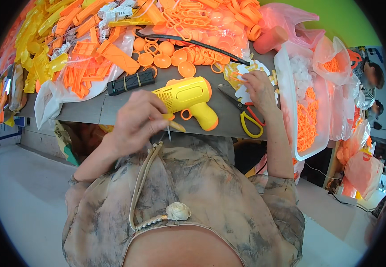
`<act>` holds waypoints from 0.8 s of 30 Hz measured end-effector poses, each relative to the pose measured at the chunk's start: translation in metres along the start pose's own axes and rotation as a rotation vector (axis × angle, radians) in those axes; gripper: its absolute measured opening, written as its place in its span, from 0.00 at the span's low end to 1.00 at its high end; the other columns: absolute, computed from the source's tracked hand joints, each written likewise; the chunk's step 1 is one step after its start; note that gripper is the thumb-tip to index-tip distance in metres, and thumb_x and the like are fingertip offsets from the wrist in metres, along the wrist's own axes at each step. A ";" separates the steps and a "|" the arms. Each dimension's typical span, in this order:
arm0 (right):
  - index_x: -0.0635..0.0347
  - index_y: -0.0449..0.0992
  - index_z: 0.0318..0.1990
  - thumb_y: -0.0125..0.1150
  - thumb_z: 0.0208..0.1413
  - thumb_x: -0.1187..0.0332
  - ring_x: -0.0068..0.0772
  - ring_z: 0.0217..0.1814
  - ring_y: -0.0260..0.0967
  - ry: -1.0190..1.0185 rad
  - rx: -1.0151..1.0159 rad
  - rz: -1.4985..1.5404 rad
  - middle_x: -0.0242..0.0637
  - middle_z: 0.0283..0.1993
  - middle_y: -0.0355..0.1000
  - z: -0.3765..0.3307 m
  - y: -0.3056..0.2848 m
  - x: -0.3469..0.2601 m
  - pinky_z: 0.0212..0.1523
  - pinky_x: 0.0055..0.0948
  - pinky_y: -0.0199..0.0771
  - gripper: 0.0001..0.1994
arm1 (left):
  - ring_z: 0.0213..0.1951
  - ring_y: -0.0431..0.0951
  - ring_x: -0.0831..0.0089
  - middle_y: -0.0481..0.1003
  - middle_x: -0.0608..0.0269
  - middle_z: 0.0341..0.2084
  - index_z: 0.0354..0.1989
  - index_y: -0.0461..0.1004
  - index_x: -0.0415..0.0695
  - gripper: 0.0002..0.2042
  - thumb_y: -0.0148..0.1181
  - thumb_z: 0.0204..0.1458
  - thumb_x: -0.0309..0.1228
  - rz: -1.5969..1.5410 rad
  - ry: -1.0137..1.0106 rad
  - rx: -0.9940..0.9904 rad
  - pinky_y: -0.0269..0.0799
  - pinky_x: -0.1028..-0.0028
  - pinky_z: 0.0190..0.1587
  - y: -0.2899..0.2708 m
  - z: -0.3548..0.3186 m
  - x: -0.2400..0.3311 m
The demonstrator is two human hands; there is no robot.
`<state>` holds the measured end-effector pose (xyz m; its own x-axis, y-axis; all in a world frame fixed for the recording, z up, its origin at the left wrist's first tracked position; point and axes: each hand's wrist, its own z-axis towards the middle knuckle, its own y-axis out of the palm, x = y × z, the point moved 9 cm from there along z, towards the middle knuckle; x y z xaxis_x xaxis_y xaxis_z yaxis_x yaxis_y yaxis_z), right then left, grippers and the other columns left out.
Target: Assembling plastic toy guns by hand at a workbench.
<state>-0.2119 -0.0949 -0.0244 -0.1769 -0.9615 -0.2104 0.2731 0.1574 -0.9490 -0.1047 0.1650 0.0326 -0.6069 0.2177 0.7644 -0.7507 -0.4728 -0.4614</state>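
A yellow toy gun (188, 95) with orange ends lies on the grey table, its grip toward me. My left hand (142, 118) is closed in a pinch beside its left end, at the table's near edge. Between its fingertips is a small piece with a thin pale strip hanging down; its kind is unclear. To the right, my right hand (262, 91) has its fingers bent together over flat white and yellow cut pieces (242, 78). Whatever those fingertips hold is too small to tell. Scissors (249, 119) with yellow and red handles lie partly open between gun and right wrist.
A black ribbed part (130, 82) lies left of the gun. Orange cups (187, 69), rings and yellow parts pile up behind, with a black strap (193, 42) across them. A white tub (290, 133) of small orange parts stands at the right; pink bags (286, 22) lie behind it.
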 end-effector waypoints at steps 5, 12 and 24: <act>0.63 0.71 0.32 0.57 0.46 0.76 0.42 0.37 0.63 -0.122 0.072 -0.070 0.40 0.34 0.66 0.000 0.000 -0.005 0.39 0.36 0.64 0.05 | 0.42 0.72 0.54 0.71 0.50 0.41 0.24 0.67 0.38 0.09 0.63 0.39 0.26 0.168 0.131 0.043 0.63 0.60 0.45 0.015 -0.004 0.014; 0.64 0.67 0.37 0.50 0.55 0.75 0.28 0.33 0.65 0.134 0.159 0.283 0.36 0.32 0.66 0.003 -0.038 -0.007 0.34 0.24 0.65 0.04 | 0.44 0.71 0.52 0.69 0.46 0.45 0.24 0.67 0.38 0.09 0.64 0.38 0.25 0.303 0.157 0.186 0.63 0.57 0.48 0.020 -0.006 0.011; 0.66 0.72 0.31 0.56 0.53 0.72 0.11 0.22 0.56 0.186 -0.317 0.819 0.24 0.20 0.64 0.036 0.013 -0.115 0.22 0.16 0.56 0.05 | 0.43 0.72 0.52 0.69 0.43 0.46 0.24 0.68 0.36 0.11 0.65 0.36 0.25 0.289 0.143 0.258 0.67 0.59 0.45 0.025 -0.012 -0.008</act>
<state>-0.1539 0.0100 -0.0041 -0.1991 -0.4727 -0.8584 0.1115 0.8594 -0.4991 -0.1216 0.1615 0.0098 -0.8269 0.1525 0.5413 -0.4651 -0.7267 -0.5056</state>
